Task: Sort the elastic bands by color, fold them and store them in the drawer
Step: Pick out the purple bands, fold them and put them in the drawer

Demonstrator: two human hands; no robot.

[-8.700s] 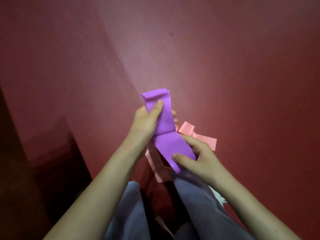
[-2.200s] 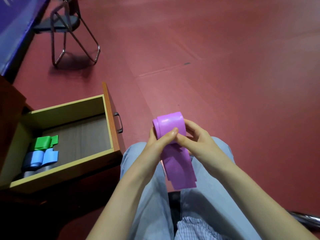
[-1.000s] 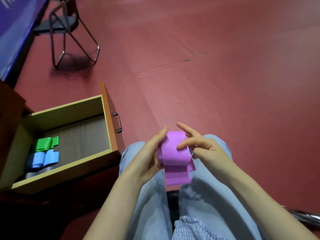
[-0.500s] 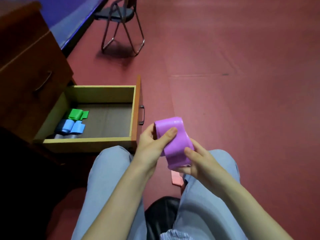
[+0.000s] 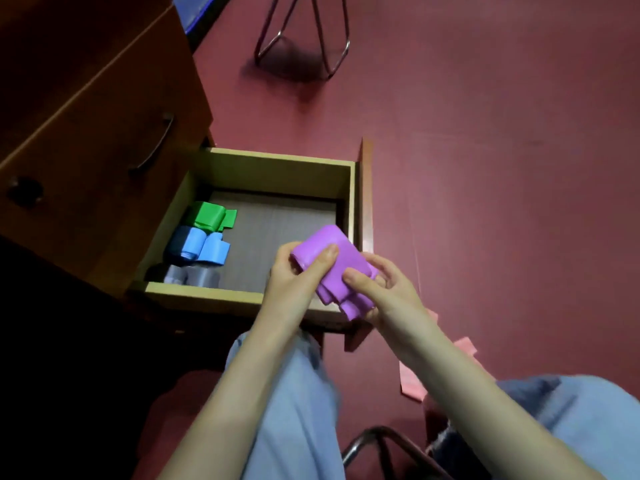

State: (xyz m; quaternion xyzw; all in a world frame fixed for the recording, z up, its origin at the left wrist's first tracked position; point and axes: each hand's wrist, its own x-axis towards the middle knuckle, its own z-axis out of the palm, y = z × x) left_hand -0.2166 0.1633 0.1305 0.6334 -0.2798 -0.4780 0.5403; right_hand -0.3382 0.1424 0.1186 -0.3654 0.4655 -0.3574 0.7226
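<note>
A folded purple elastic band (image 5: 334,259) is held between both hands over the front right corner of the open wooden drawer (image 5: 277,168). My left hand (image 5: 298,275) pinches its upper left part with the thumb on top. My right hand (image 5: 384,289) grips its lower right end. Inside the drawer, along the left wall, lie a folded green band (image 5: 209,214), a folded blue band (image 5: 201,245) and a folded grey band (image 5: 192,275). A pink band (image 5: 412,379) lies on the red floor by my right forearm, partly hidden.
The drawer belongs to a brown wooden cabinet (image 5: 86,133) on the left, with a shut upper drawer and metal handle (image 5: 156,143). Metal chair legs (image 5: 304,36) stand on the red floor beyond. My knees in light blue trousers (image 5: 294,410) and a chair frame (image 5: 377,441) are below.
My view has turned toward the drawer. Both hands carried the purple band left and forward until it sits over the drawer's front corner, folded more compactly than a second ago.
</note>
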